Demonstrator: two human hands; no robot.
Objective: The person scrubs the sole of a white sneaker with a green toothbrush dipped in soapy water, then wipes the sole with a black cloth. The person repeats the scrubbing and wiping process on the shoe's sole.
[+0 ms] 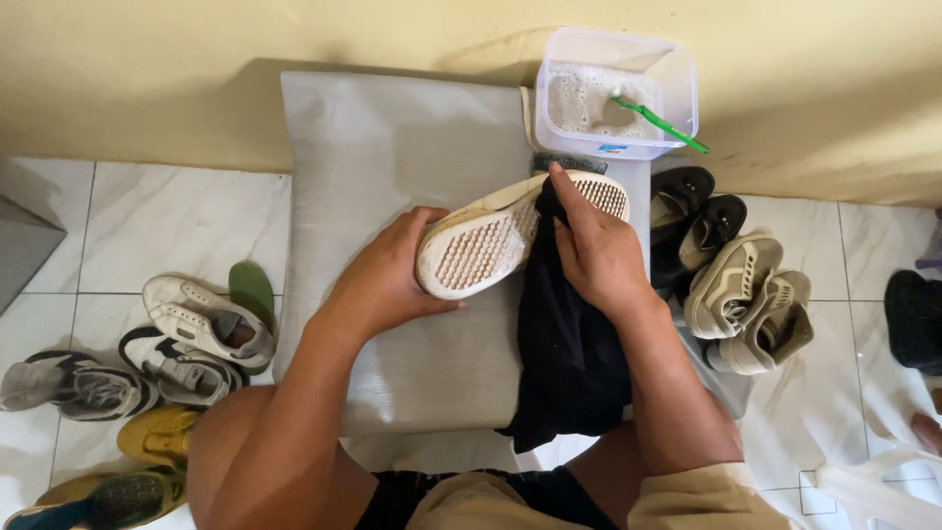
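Down over a grey mat (392, 147) laid on the tiled floor against a yellow wall, both forearms reach forward from the bent knees. The left hand (388, 280) curls around the heel end of a white shoe (510, 231), fingers wrapped behind it and thumb along its near edge, so the shoe is held sole-up and tilted, its toe pointing up and to the right. The right hand (599, 250) lies flat on a black cloth (569, 353), index finger stretched out and pressing the cloth against the sole near the toe; the other fingers are loosely bent over the fabric, and the wrist angles inward. The cloth trails from the sole down across the mat toward the lap. At the mat's far right corner, touching the wall, stands a clear tub (677, 74) of foamy water with a green brush (657, 123) resting in it, its handle sticking out over the rim. Pairs of shoes lie on the tiles at both sides, well apart from the hands.
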